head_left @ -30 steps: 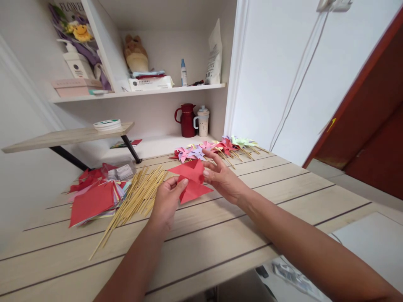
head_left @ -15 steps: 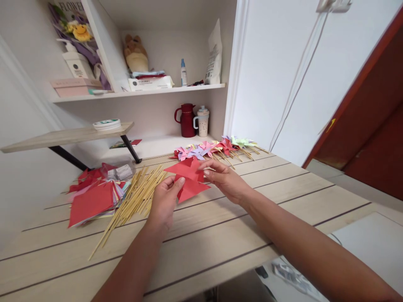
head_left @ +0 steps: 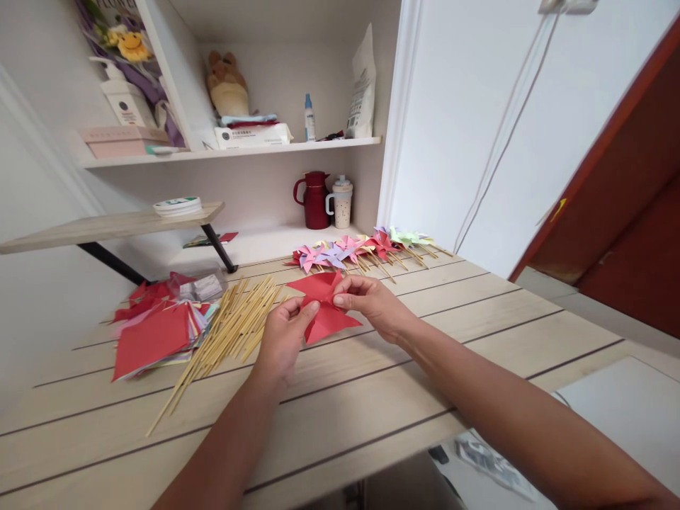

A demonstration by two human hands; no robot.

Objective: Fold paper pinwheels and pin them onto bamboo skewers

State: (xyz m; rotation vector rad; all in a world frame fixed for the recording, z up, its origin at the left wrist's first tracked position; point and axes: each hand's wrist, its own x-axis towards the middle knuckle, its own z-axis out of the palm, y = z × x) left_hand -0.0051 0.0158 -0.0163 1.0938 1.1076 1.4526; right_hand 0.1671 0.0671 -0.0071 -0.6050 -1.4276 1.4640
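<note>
- Several finished paper pinwheels on thin sticks (head_left: pixel 366 249) already lie in a row at the far edge of the pale wooden table (head_left: pixel 478 312); that batch looks done.
- Plenty seems left: a loose pile of bamboo skewers (head_left: pixel 228 329) and a stack of red and coloured paper squares (head_left: pixel 154 336) wait at the left.
- Mid-fold now: the cut red paper sheet (head_left: pixel 324 304) is held just above the table centre.
- Left hand (head_left: pixel 281 340) pinches its near edge, thumb on top.
- Right hand (head_left: pixel 372 304) curls in, fingertips nipping a flap toward the middle.
</note>
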